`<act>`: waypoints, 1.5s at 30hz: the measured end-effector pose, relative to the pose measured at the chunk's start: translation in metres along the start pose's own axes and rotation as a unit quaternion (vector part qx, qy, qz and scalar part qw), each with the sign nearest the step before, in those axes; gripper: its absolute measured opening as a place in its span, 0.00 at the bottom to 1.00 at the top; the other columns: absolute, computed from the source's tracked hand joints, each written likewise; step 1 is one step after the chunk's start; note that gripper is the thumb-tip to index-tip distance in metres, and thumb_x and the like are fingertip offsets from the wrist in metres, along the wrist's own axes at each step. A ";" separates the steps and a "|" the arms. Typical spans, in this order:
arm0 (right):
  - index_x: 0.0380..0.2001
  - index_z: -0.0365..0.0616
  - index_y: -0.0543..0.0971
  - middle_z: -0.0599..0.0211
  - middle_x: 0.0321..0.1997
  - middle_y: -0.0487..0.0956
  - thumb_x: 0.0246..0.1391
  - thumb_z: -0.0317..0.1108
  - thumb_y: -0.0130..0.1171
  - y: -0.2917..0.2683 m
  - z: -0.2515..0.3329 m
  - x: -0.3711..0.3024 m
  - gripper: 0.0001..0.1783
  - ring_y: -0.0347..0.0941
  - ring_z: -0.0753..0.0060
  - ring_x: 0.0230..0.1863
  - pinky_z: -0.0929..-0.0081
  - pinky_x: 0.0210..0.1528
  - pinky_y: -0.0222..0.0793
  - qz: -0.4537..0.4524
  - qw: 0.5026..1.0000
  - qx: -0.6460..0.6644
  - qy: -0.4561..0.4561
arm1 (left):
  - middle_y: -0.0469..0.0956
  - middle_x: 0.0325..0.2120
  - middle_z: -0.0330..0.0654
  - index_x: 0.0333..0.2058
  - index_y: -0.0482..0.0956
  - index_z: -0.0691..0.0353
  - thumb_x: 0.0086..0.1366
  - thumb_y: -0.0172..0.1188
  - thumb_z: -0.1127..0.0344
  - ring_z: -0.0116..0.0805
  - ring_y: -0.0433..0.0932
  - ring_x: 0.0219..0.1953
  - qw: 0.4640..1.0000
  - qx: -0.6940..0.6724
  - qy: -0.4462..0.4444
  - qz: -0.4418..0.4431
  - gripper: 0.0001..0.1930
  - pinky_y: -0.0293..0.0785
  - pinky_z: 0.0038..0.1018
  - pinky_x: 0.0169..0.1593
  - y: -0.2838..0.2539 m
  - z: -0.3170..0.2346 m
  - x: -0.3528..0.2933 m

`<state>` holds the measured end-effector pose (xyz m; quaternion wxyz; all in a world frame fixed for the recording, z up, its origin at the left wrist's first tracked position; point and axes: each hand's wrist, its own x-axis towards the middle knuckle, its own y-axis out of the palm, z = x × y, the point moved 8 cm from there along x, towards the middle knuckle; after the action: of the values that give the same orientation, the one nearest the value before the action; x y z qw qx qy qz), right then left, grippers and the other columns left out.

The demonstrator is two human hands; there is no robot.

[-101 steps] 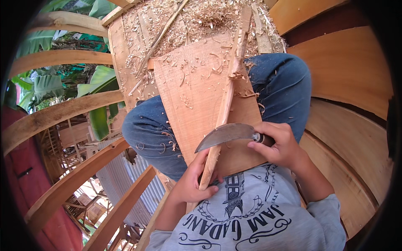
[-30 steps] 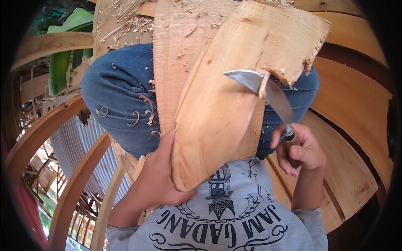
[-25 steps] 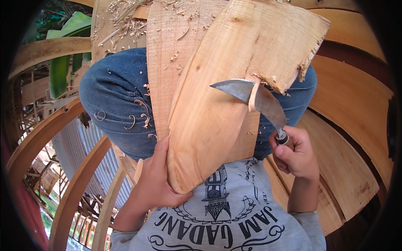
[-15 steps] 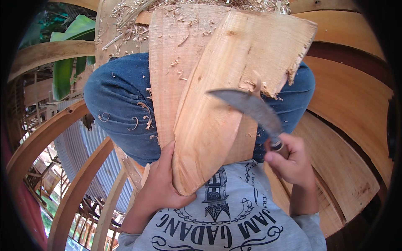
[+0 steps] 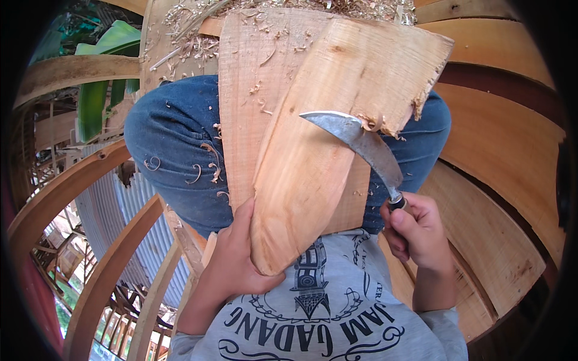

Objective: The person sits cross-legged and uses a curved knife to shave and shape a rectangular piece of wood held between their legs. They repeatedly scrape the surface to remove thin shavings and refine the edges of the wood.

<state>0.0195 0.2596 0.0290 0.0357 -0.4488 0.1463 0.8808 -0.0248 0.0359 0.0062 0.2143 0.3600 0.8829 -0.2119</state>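
Head view looks down at my lap. My left hand (image 5: 238,262) has a tight grip on the narrow bottom end of a thick, pale tan piece of wood with a rough, torn right edge (image 5: 307,162). This wood sits slanted over a flat, pinkish-brown wooden board (image 5: 242,120), between my two legs in blue jeans (image 5: 174,138). My right hand's grip is closed around the handle of a curved, gray metal knife (image 5: 367,144). Its blade crosses over the right part of the thick wood, and its tip points left. A little curly wood shaving (image 5: 376,125) is right by the blade, near the torn edge. More loose tan shavings (image 5: 289,5) are heaped past the top of the board.
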 end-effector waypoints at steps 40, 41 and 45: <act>0.28 0.37 0.75 0.77 0.15 0.69 0.50 0.31 0.63 0.014 0.006 0.007 0.09 0.61 0.91 0.20 0.84 0.20 0.57 0.001 0.973 -0.206 -0.104 | 0.73 0.42 0.55 0.58 0.53 0.69 0.33 0.64 0.67 0.50 0.74 0.46 0.998 -0.044 -0.013 0.033 0.49 0.68 0.31 0.49 0.001 -0.001 0.006; 0.28 0.37 0.75 0.77 0.16 0.69 0.51 0.31 0.63 0.018 0.004 0.005 0.09 0.61 0.90 0.20 0.84 0.21 0.57 0.038 0.981 -0.180 -0.068 | 0.72 0.43 0.52 0.58 0.54 0.69 0.31 0.63 0.68 0.44 0.73 0.47 0.997 -0.062 -0.028 0.029 0.49 0.65 0.28 0.51 0.002 0.001 0.005; 0.32 0.38 0.74 0.77 0.18 0.71 0.53 0.31 0.61 0.020 -0.010 -0.001 0.08 0.62 0.89 0.22 0.85 0.24 0.58 0.129 0.985 -0.113 0.023 | 0.74 0.41 0.58 0.57 0.53 0.69 0.33 0.65 0.66 0.56 0.75 0.45 0.998 -0.044 -0.007 0.035 0.49 0.71 0.34 0.48 0.001 0.001 0.006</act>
<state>0.0241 0.2377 0.0286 -0.1328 -0.4471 0.1032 0.8785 -0.0278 0.0394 0.0017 0.2437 0.3790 0.8768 -0.1680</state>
